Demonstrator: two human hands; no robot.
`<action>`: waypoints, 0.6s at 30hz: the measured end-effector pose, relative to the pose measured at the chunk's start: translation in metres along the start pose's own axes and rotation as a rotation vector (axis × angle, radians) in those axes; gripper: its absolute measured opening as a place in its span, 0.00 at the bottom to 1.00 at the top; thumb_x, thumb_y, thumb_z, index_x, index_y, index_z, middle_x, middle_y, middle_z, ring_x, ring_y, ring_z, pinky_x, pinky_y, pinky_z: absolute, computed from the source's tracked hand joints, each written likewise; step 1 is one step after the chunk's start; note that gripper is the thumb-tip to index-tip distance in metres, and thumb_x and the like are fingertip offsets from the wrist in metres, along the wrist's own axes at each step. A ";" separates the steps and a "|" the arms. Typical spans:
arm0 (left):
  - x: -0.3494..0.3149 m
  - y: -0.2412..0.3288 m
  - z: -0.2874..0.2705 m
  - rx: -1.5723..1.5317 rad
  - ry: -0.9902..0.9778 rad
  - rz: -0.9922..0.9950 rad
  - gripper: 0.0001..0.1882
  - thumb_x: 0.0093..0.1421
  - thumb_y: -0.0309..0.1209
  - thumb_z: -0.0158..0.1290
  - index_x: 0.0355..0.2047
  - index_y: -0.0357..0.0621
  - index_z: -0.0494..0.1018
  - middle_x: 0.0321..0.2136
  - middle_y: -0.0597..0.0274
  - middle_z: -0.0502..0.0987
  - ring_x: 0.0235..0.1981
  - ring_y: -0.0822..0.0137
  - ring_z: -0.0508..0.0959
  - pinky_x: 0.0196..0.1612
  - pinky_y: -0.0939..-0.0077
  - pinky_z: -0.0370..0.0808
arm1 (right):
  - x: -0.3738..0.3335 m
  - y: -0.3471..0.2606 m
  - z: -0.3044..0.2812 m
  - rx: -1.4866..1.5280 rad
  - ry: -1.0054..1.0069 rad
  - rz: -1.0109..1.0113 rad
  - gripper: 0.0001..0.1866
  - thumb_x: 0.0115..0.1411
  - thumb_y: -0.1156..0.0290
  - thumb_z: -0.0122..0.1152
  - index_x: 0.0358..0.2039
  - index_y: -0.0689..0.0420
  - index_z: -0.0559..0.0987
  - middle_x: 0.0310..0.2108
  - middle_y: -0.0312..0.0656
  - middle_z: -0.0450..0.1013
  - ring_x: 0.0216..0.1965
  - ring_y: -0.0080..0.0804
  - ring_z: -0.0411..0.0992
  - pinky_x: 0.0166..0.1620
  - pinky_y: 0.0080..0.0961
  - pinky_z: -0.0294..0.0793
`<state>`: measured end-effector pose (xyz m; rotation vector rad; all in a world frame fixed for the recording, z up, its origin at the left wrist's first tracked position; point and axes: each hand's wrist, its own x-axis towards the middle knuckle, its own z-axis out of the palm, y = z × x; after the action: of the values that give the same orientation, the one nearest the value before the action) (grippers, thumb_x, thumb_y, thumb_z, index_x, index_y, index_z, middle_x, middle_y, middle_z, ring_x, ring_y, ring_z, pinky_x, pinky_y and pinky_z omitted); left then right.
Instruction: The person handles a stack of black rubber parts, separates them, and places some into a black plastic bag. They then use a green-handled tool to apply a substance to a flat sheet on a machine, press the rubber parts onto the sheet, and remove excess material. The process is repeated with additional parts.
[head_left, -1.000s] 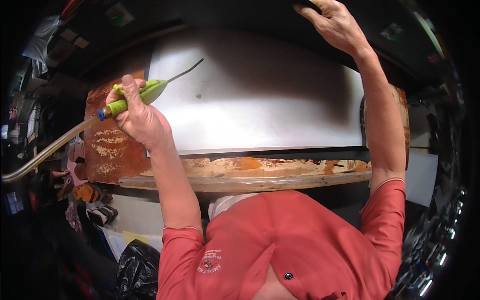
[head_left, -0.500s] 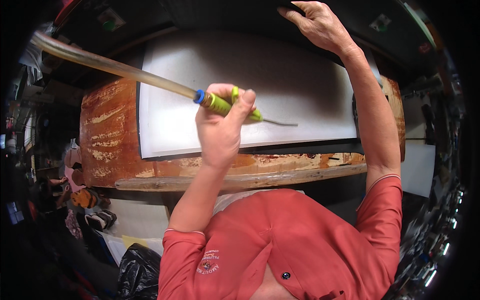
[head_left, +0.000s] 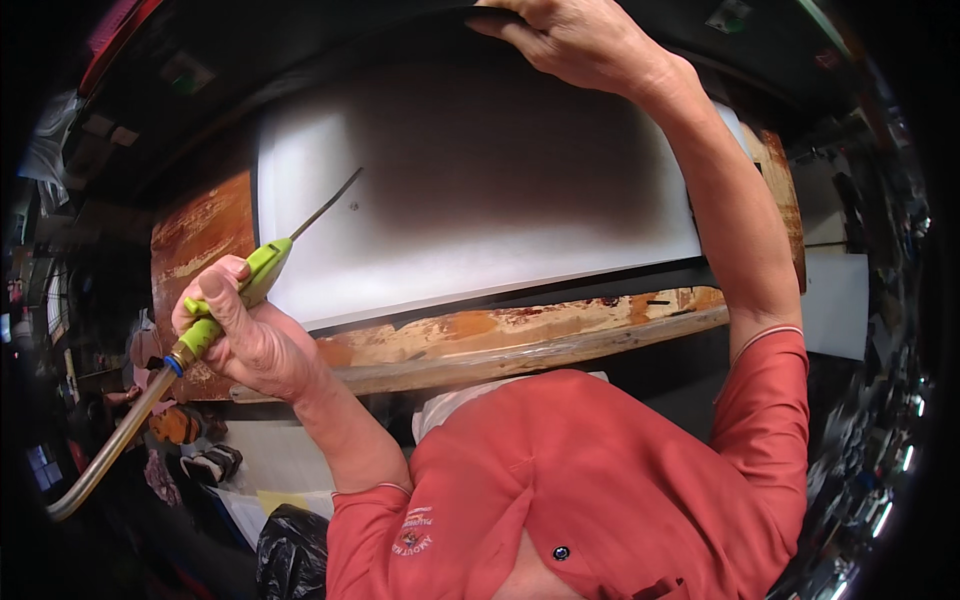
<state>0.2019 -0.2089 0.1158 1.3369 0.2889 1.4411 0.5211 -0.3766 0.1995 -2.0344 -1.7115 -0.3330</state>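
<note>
My left hand [head_left: 255, 345] is closed around a green air blow gun [head_left: 266, 268] at the left. Its thin metal nozzle points up and right over a white sheet [head_left: 480, 260] lying flat on a worn wooden table. A clear amber-tinted hose [head_left: 118, 437] runs from a blue-ringed fitting at the gun's back toward the lower left. A small dark spot [head_left: 354, 206] shows on the sheet near the nozzle tip. At the top, my right hand [head_left: 575, 45] pinches the near edge of a large black panel [head_left: 290, 50]; a broad dark shadow falls on the sheet below it.
The brown table [head_left: 200, 235] has flaking paint, and a rough wooden rail [head_left: 560, 357] runs along its near edge. A black plastic bag [head_left: 290, 550] lies at the lower left. A pale board [head_left: 838, 305] stands at the right.
My left hand has swung left with the blow gun, and its nozzle now points up and right. My right hand has moved left and the black panel sits lower, with more shadow on the sheet.
</note>
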 end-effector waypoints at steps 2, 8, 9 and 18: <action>-0.009 -0.007 0.013 -0.085 0.004 0.012 0.09 0.71 0.30 0.61 0.41 0.50 0.69 0.35 0.66 0.77 0.41 0.69 0.77 0.54 0.68 0.76 | 0.003 0.000 0.001 -0.019 0.017 0.020 0.10 0.69 0.68 0.62 0.34 0.61 0.82 0.23 0.58 0.75 0.26 0.58 0.78 0.31 0.46 0.76; -0.075 -0.020 0.066 -0.236 -0.272 -0.277 0.08 0.70 0.24 0.60 0.44 0.45 0.71 0.36 0.62 0.78 0.39 0.66 0.80 0.46 0.65 0.82 | -0.002 0.003 0.007 0.085 -0.054 0.157 0.10 0.69 0.67 0.63 0.35 0.62 0.83 0.23 0.59 0.75 0.25 0.57 0.77 0.30 0.44 0.75; -0.075 -0.021 0.068 -0.217 -0.247 -0.264 0.08 0.70 0.24 0.60 0.43 0.45 0.71 0.35 0.62 0.78 0.39 0.66 0.80 0.46 0.65 0.82 | -0.004 0.004 0.008 0.108 -0.053 0.170 0.11 0.69 0.67 0.63 0.35 0.62 0.83 0.23 0.59 0.75 0.25 0.57 0.77 0.30 0.44 0.75; -0.025 -0.010 0.035 0.107 -0.201 -0.156 0.07 0.70 0.28 0.62 0.37 0.45 0.73 0.33 0.61 0.79 0.35 0.69 0.79 0.42 0.72 0.82 | -0.013 0.011 0.012 0.094 -0.005 0.112 0.13 0.70 0.66 0.61 0.33 0.62 0.83 0.25 0.59 0.77 0.28 0.58 0.79 0.34 0.46 0.77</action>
<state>0.2299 -0.2416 0.1057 1.5000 0.3339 1.1657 0.5282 -0.3835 0.1808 -2.0536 -1.5773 -0.2068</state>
